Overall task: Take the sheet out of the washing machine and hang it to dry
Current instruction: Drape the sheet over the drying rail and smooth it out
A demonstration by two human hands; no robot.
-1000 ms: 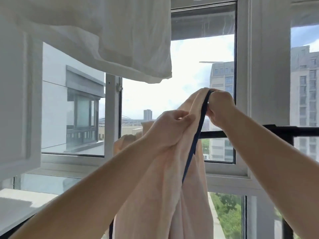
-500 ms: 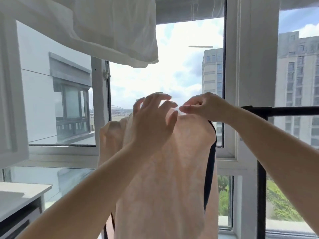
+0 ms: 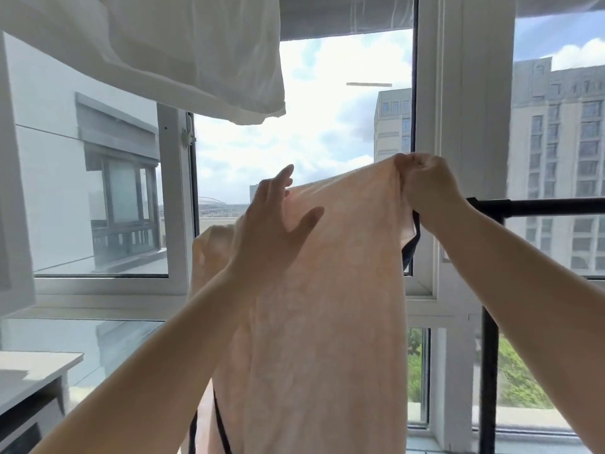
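Head view: right hand (image 3: 425,185) now pinches sheet (image 3: 327,306) corner rightward along rail (image 3: 537,206), left hand (image 3: 271,231) has let go, flat — spreading underway.

Sheet (image 3: 324,322): thin, matt peach cloth with a faintly mottled weave, translucent against the daylight, edged with a dark, narrow cloth trim (image 3: 413,237). Drying rack (image 3: 537,206): smooth, matt black tube, metal by its look; white cloth (image 3: 183,44) overhead: soft, matt, lightly creased fabric with a stitched hem. Window frame (image 3: 458,126): smooth white finish with a slight sheen, holding clear, glossy glass panes; worktop (image 3: 36,368): smooth, pale, matt surface.
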